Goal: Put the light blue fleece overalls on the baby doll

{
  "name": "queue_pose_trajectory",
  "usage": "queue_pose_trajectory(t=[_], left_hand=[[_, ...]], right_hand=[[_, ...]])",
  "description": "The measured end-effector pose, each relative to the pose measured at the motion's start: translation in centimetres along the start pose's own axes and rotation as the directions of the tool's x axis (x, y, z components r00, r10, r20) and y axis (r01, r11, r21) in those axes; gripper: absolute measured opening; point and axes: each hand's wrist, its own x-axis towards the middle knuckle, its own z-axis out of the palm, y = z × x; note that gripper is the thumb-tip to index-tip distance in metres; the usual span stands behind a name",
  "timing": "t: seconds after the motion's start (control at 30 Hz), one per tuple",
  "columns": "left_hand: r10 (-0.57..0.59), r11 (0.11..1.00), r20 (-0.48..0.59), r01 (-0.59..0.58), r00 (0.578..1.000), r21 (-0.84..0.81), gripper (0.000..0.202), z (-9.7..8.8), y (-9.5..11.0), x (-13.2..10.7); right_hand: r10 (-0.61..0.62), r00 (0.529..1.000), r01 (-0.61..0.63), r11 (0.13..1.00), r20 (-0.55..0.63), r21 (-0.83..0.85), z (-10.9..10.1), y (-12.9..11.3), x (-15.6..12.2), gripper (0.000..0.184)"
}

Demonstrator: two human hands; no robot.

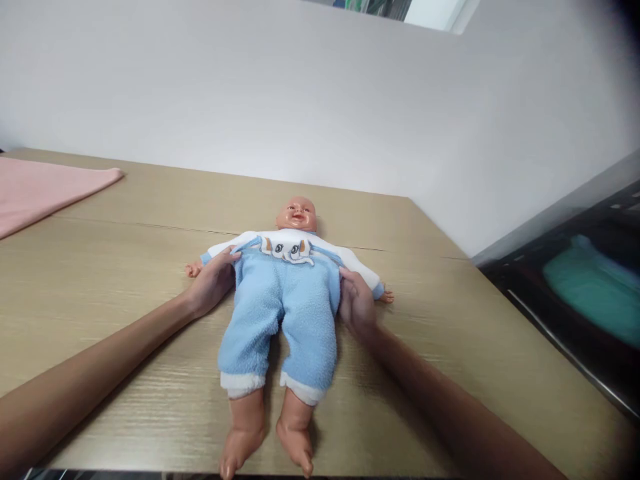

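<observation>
Doll (285, 287) (faceup) between 2 grips (215, 283) (359, 303), against both

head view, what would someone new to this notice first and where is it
A smiling doll lies face up in the middle of the table, with an elephant face across its front. The left hand and right hand hold its blue trousers at either side of the waist. A pink cloth lies at the left edge of the view.
</observation>
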Motion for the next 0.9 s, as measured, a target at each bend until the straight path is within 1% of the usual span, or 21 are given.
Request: queue_pose_trajectory(t=[0.07,0.13,0.27,0.33,0.4,0.47,0.53,0.57,0.6,0.63,0.7,0.73,0.77,0.8,0.87,0.9], left_hand=[[0.059,0.990,-0.028,-0.054,0.998,0.133,0.025,0.0,-0.2,-0.2],[0.108,0.974,-0.044,-0.096,0.993,0.207,0.034,-0.2,-0.5,-0.3],[0.231,0.924,-0.054,-0.201,0.972,0.324,0.042,-0.8,-1.0,-0.3],[0.288,0.905,-0.081,-0.244,0.954,0.348,0.044,-1.1,-1.2,-0.2],[0.344,0.884,-0.105,-0.284,0.933,0.373,0.045,-1.2,-1.2,-0.2],[0.412,0.841,-0.103,-0.334,0.905,0.425,0.044,-1.2,-1.2,-0.2],[0.465,0.790,-0.081,-0.373,0.881,0.487,0.044,-1.0,-1.1,-0.3],[0.477,0.773,-0.067,-0.382,0.877,0.507,0.044,-0.9,-1.1,-0.3],[0.477,0.765,-0.057,-0.383,0.877,0.517,0.043,-0.7,-1.0,-0.4],[0.472,0.766,-0.056,-0.377,0.880,0.520,0.043,-0.6,-1.0,-0.5],[0.461,0.779,-0.074,-0.363,0.884,0.511,0.042,-0.3,-1.0,-0.6],[0.465,0.783,-0.083,-0.365,0.881,0.504,0.041,-0.2,-1.1,-0.7],[0.473,0.781,-0.087,-0.372,0.876,0.502,0.040,-0.1,-1.2,-0.7],[0.487,0.772,-0.085,-0.383,0.869,0.507,0.039,-0.1,-1.3,-0.8],[0.516,0.740,-0.066,-0.406,0.854,0.537,0.034,-0.1,-1.5,-0.9],[0.526,0.723,-0.053,-0.414,0.849,0.554,0.031,-0.2,-1.7,-0.9]], right_hand=[[-0.094,0.996,0.094,0.988,-0.001,-0.126,-0.2,0.1,0.2,0.028],[-0.163,0.987,0.156,0.954,-0.005,-0.257,-0.3,0.3,0.1,0.030],[-0.221,0.975,0.190,0.893,-0.030,-0.408,-0.4,0.3,-0.4,0.035],[-0.293,0.955,0.232,0.841,-0.052,-0.489,-0.3,0.1,-0.8,0.035],[-0.406,0.912,0.308,0.773,-0.060,-0.555,0.0,-0.3,-1.3,0.029],[-0.534,0.846,0.435,0.687,0.002,-0.582,0.6,-1.2,-1.6,0.020],[-0.620,0.771,0.568,0.562,0.148,-0.601,1.7,-2.8,-1.4,0.012],[-0.630,0.739,0.618,0.495,0.238,-0.611,2.6,-3.7,-1.0,0.008],[-0.614,0.719,0.654,0.440,0.324,-0.616,3.6,-4.6,-0.3,0.006],[-0.575,0.713,0.674,0.404,0.401,-0.619,4.8,-5.5,0.7,0.004],[-0.463,0.712,0.699,0.390,0.528,-0.600,7.7,-6.9,3.4,0.005],[-0.389,0.705,0.709,0.379,0.593,-0.594,9.2,-7.2,5.0,0.006],[-0.280,0.688,0.723,0.347,0.670,-0.597,10.9,-7.3,6.7,0.008],[-0.162,0.653,0.747,0.303,0.740,-0.592,12.5,-7.0,8.5,0.010],[0.061,0.584,0.779,0.240,0.809,-0.580,15.6,-5.5,11.9,0.018],[0.190,0.520,0.803,0.225,0.833,-0.552,17.0,-4.6,13.4,0.023]])
